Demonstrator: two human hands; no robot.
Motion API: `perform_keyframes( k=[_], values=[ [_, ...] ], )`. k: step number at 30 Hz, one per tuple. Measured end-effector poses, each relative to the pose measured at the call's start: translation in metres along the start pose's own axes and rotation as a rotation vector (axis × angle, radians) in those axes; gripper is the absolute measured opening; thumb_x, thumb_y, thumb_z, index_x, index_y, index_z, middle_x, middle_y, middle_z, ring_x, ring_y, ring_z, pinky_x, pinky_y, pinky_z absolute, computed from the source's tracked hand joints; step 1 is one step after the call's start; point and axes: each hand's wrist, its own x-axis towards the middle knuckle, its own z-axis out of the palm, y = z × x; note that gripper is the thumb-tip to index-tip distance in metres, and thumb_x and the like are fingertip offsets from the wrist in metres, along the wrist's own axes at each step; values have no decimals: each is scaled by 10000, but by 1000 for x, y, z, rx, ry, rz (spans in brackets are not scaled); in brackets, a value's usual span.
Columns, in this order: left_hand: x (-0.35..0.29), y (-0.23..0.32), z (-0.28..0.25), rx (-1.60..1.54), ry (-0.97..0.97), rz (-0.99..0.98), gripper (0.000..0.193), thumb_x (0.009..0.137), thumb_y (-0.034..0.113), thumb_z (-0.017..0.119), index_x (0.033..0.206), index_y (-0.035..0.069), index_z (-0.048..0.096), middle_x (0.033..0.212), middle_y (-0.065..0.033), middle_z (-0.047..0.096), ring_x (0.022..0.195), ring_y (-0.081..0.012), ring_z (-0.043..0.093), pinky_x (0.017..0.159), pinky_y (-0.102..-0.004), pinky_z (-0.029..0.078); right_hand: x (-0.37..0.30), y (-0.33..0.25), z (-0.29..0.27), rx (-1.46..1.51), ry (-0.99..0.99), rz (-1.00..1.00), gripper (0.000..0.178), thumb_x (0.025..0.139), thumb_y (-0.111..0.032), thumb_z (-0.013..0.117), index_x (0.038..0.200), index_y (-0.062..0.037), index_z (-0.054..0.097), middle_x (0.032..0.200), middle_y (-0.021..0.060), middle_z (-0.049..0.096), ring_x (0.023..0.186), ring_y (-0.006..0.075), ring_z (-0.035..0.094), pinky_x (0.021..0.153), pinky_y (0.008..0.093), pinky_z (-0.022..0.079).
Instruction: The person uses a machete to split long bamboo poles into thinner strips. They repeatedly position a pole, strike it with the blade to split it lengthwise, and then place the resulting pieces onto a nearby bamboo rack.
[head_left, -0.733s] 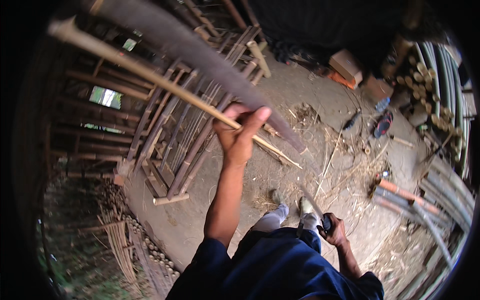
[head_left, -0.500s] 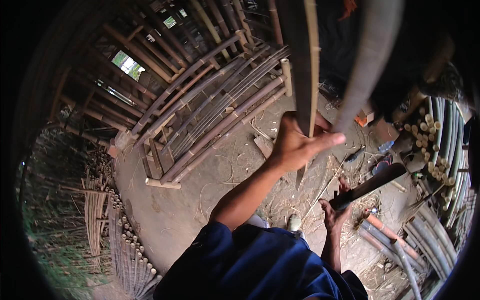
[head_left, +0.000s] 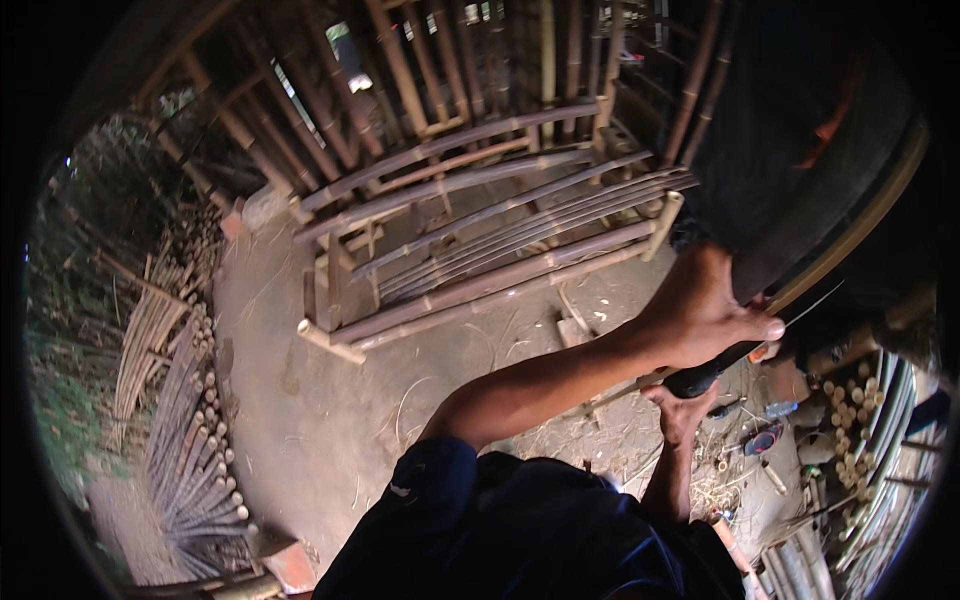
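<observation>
My left hand (head_left: 708, 318) is closed around the lower part of a long split bamboo pole (head_left: 855, 232), which rises toward the upper right and has a pale cut edge. Just below it, my right hand (head_left: 684, 412) grips the dark handle of a machete (head_left: 694, 379). Most of the machete's blade is hidden behind my left hand and the bamboo, so whether it touches the pole I cannot tell.
A bamboo bench frame (head_left: 490, 300) stands ahead on the dirt floor. Stacked bamboo poles (head_left: 195, 440) lie at the left, and more cut poles (head_left: 850, 420) at the right. Shavings and a sandal (head_left: 763, 440) are on the ground near my right hand.
My left hand and the bamboo have swung right in view, the pole now leaning over. The machete has come up close beneath my left hand. The whole view has turned.
</observation>
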Motion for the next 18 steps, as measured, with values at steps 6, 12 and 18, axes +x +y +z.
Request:
perform_keyframes(
  k=[6,12,18],
  values=[
    [20,-39,-103,170,152,-45,388,650,169,855,866,-47,616,687,-122,629,627,-229,635,628,-353,499,48,-13,131,103,-97,149,661,716,-57,836,1240,44,446,1063,89,584,970,162,570,872,297,472],
    [54,-75,-176,380,244,-149,441,597,243,881,703,-81,601,652,-217,616,639,-339,658,639,-404,522,98,26,218,388,-95,36,569,750,-78,800,1215,43,495,1091,81,595,980,166,587,894,300,468],
    [117,-175,-249,405,177,-272,414,610,305,868,763,-19,659,649,-105,651,602,-200,645,602,-328,505,171,88,293,520,-65,138,481,748,-60,816,1132,5,534,1014,50,614,882,112,586,805,253,476]
  ],
)
